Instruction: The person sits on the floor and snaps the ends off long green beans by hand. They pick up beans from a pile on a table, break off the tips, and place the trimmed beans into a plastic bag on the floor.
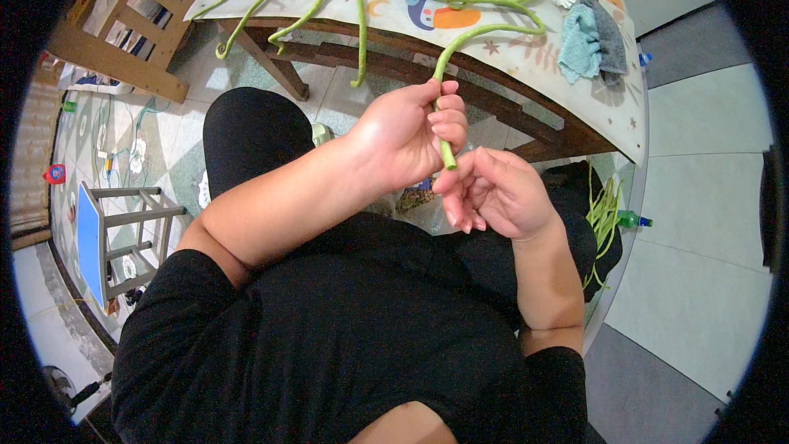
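Observation:
My left hand (411, 127) is closed round a long green yardlong bean (493, 29), close to its lower end. The cut-looking tip points down out of my fist, while the rest bends up over the table's near edge toward the pile. Just below that tip is my right hand (501, 197), its fingers loosely bent and apart, with nothing visible in them. Its fingertips are very near the bean's end; whether they touch it I cannot tell. More yardlong beans (316, 8) lie tangled on the table, several hanging over the front edge.
A patterned cover lies on the wooden table (567, 119). Teal cloth (580, 43) and grey cloth (610, 41) rest at its right side. Loose beans (605, 218) hang beside my right leg, near a green bottle (631, 219). At left stand a blue-topped stool (92, 242) and a wooden bench (123, 57).

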A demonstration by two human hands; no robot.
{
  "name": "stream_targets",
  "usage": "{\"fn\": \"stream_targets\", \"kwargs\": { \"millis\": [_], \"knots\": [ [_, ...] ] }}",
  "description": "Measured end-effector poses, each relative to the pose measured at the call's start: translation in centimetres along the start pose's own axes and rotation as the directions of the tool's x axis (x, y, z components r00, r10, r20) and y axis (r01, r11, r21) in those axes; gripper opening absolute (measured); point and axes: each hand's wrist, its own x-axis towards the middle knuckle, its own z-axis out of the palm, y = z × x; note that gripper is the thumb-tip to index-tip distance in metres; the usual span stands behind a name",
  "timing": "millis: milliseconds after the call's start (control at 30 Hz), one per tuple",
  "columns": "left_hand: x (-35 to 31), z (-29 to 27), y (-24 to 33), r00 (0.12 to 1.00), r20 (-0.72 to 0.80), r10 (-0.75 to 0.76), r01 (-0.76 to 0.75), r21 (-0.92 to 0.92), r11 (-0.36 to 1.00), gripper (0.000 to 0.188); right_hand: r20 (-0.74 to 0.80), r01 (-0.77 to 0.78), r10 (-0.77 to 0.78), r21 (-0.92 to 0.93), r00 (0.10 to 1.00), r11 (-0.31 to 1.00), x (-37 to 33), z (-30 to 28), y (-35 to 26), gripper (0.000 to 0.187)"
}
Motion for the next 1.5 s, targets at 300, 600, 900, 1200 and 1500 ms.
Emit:
{"fn": "stream_targets", "kwargs": {
  "millis": [300,600,900,1200,1500],
  "knots": [
    [0.1,-0.3,-0.2,0.998,0.025,0.052,-0.055,0.144,0.988,0.019,-0.008,-0.056,0.056,-0.104,0.998,0.993,0.2,-0.2,0.0,0.054],
    [-0.4,-6.2,-1.3,0.886,0.457,-0.082,-0.457,0.827,-0.327,0.026,-0.342,0.440,-0.378,0.124,0.860,0.890,1.0,-2.3,-1.5,0.054],
    [2.3,-5.3,2.8,0.910,0.379,0.168,-0.413,0.867,0.279,0.054,-0.432,0.213,-0.289,-0.217,0.854,0.953,-0.4,-2.5,-1.4,0.022],
    [0.6,-1.8,6.5,0.901,0.108,0.421,-0.399,0.589,0.703,0.031,0.024,0.001,0.074,-0.956,0.997,0.292,-2.7,-3.1,-3.6,0.022],
    [0.4,-1.4,6.8,0.779,0.312,0.545,-0.609,0.586,0.535,0.019,-0.703,0.170,-0.459,-0.444,0.543,0.880,-10.2,-11.8,-5.9,0.035]
  ]
}}
